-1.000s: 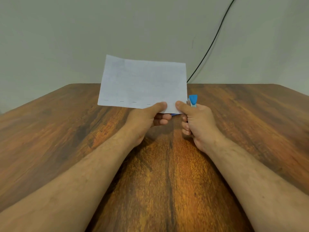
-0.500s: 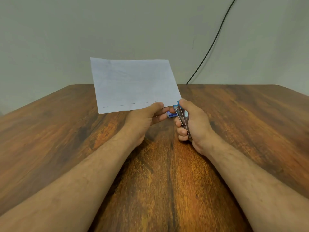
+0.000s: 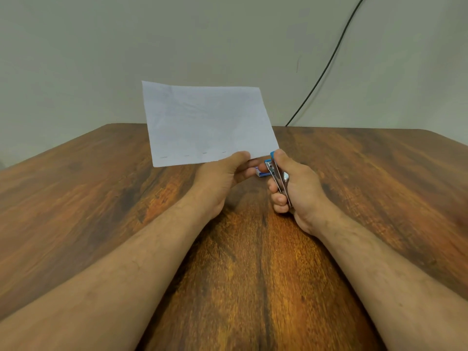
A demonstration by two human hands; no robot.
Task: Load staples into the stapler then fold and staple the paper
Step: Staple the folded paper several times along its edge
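Fingers of both hands clamped, paper raised over the bench

Left hand (image 3: pixel 222 173) pinches the paper (image 3: pixel 207 125) at its lower right edge; right hand (image 3: pixel 296 188) grips the stapler (image 3: pixel 277 174), its blue tip now back at the paper's lower right corner, closer than half a second ago; four staples line the lower edge

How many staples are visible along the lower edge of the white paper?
4. They sit in a row along the lower edge of the folded white paper sheet, left of the left hand; the thumb may hide another.
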